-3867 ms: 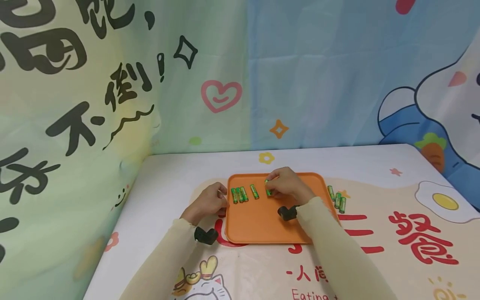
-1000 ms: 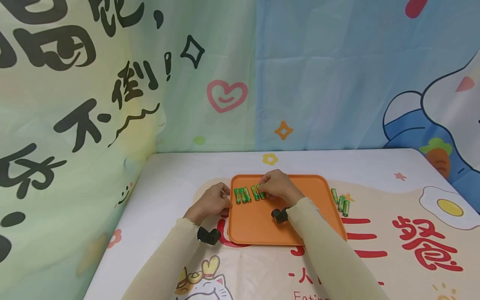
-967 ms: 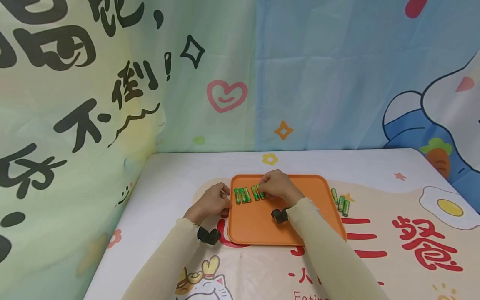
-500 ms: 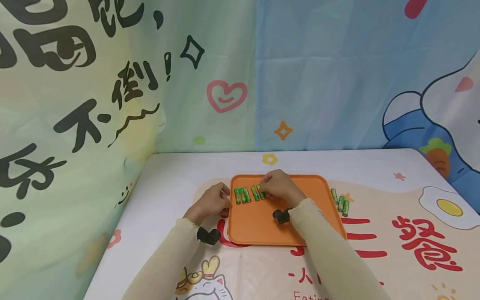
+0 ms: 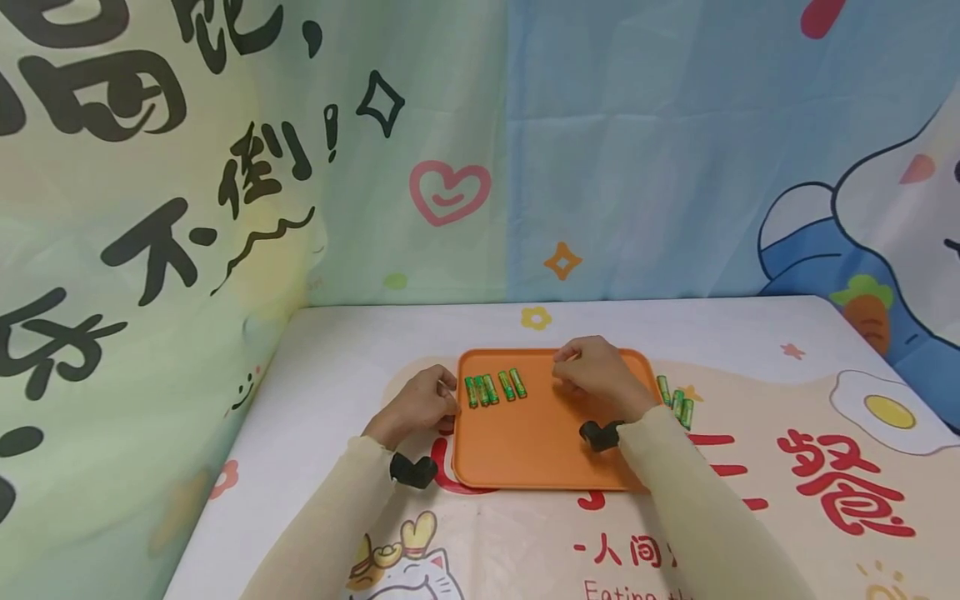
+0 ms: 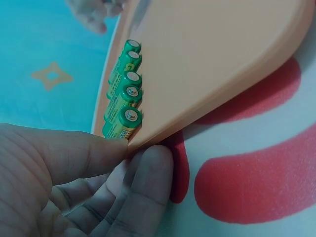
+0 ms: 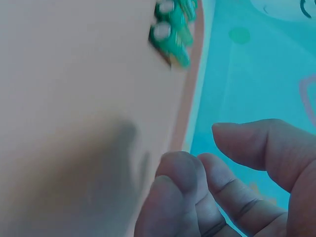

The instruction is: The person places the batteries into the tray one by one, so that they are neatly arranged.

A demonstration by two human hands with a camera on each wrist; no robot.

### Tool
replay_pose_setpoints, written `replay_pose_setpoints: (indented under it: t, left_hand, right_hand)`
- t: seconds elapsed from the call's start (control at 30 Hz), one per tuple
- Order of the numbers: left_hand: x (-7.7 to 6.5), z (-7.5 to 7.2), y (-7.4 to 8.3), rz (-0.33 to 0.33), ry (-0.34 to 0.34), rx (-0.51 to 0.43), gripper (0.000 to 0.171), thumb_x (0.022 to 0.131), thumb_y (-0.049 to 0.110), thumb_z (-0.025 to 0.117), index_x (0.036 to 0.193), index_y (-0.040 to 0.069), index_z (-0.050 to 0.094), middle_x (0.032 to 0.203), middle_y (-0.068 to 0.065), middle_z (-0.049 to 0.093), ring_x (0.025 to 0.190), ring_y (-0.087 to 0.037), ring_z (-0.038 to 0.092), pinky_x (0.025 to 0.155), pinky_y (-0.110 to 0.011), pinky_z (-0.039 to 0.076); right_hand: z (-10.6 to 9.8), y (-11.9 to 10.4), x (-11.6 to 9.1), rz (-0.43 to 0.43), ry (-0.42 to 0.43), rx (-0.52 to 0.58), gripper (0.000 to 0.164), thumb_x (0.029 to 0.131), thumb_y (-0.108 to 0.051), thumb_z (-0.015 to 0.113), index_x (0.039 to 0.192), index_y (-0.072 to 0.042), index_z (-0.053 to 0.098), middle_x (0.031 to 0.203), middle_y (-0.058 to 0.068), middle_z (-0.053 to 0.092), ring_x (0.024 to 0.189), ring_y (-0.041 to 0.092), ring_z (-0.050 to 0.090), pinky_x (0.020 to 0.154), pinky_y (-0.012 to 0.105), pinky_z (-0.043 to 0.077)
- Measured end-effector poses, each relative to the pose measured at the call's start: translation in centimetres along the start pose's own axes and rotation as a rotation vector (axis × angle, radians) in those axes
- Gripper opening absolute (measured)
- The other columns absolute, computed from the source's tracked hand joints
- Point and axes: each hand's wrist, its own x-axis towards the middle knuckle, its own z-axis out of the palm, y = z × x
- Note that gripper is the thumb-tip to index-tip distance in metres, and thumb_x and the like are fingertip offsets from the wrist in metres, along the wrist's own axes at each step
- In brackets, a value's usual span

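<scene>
An orange tray [image 5: 540,450] lies on the table. Several green batteries [image 5: 491,389] form a slanting row at its upper left, with a small gap splitting the row into two groups. My left hand [image 5: 420,404] pinches the tray's left rim; in the left wrist view its thumb [image 6: 94,154] lies close to the nearest battery [image 6: 129,117]. Over the tray's upper right is my right hand [image 5: 600,377], holding nothing, its thumb [image 7: 247,143] apart from the fingertips. The batteries look blurred in the right wrist view.
Three more green batteries [image 5: 678,402] lie on the tabletop just right of the tray, partly beside my right forearm. A printed cloth [image 5: 480,550] covers the table. Patterned curtains [image 5: 637,167] hang behind and to the left.
My right hand has set a battery at the right end of the row, let it go and moved off to the right. The left hand stays at the tray's rim.
</scene>
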Motion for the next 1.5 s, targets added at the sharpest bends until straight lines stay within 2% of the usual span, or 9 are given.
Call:
replay_pose_setpoints:
  t: [0.1,0.27,0.63,0.8,1.0,1.23,1.5]
  left_hand:
    - [0.0,0.0,0.0,-0.009,-0.003,-0.006,0.029,0.092,-0.007,0.059,0.120,-0.006,0.054,0.092,-0.014,0.059,0.070,-0.020,0.068,0.067,-0.033,0.063]
    - [0.0,0.0,-0.3,-0.019,0.001,0.005,0.029,0.093,-0.004,0.060,0.121,-0.005,0.054,0.093,-0.014,0.059,0.071,-0.020,0.068,0.067,-0.033,0.063]
    - [-0.2,-0.6,-0.5,-0.009,0.020,0.031,0.030,0.092,-0.003,0.058,0.122,-0.006,0.054,0.095,-0.014,0.061,0.073,-0.021,0.069,0.069,-0.034,0.063]
    - [-0.3,-0.8,-0.7,-0.016,0.033,0.044,0.030,0.093,-0.003,0.059,0.122,-0.006,0.054,0.096,-0.014,0.061,0.073,-0.021,0.068,0.068,-0.033,0.062]
    - [-0.4,-0.7,-0.7,-0.014,0.024,0.027,0.028,0.093,-0.005,0.059,0.120,-0.006,0.054,0.095,-0.014,0.060,0.073,-0.021,0.068,0.067,-0.032,0.062]
    - [-0.2,-0.4,-0.6,-0.012,0.017,0.022,0.027,0.093,-0.004,0.058,0.120,-0.005,0.054,0.095,-0.014,0.060,0.072,-0.021,0.068,0.068,-0.033,0.063]
    - [0.0,0.2,-0.3,-0.011,0.002,0.018,0.028,0.093,-0.003,0.059,0.121,-0.005,0.054,0.095,-0.014,0.060,0.071,-0.020,0.068,0.068,-0.032,0.063]
  right_hand:
    - [-1.8,0.8,-1.3,0.022,0.023,-0.030,0.031,0.096,-0.018,0.064,0.120,0.002,0.068,0.080,0.013,0.069,0.069,0.025,0.061,0.069,0.034,0.052]
    - [-4.2,2.3,-3.4,0.106,0.074,-0.061,0.036,0.097,-0.020,0.065,0.124,0.003,0.065,0.084,0.013,0.066,0.074,0.025,0.060,0.069,0.034,0.051]
    - [-8.0,6.6,-6.3,0.266,0.152,-0.102,0.040,0.098,-0.024,0.063,0.126,0.004,0.060,0.095,0.015,0.063,0.085,0.028,0.058,0.069,0.031,0.054]
    - [-8.4,8.2,-6.9,0.296,0.181,-0.126,0.037,0.097,-0.024,0.063,0.122,0.004,0.061,0.099,0.015,0.060,0.087,0.027,0.054,0.068,0.030,0.051]
    - [-8.4,9.4,-7.3,0.339,0.158,-0.087,0.039,0.095,-0.023,0.063,0.123,0.005,0.058,0.090,0.011,0.061,0.079,0.025,0.055,0.066,0.030,0.050]
    - [-8.3,9.4,-7.9,0.372,0.160,-0.037,0.040,0.095,-0.023,0.066,0.121,0.006,0.056,0.090,0.012,0.063,0.080,0.025,0.059,0.066,0.029,0.055]
    - [-8.2,9.3,-8.7,0.417,0.151,-0.106,0.035,0.092,-0.023,0.069,0.112,0.005,0.061,0.086,0.014,0.062,0.080,0.027,0.058,0.064,0.029,0.053]
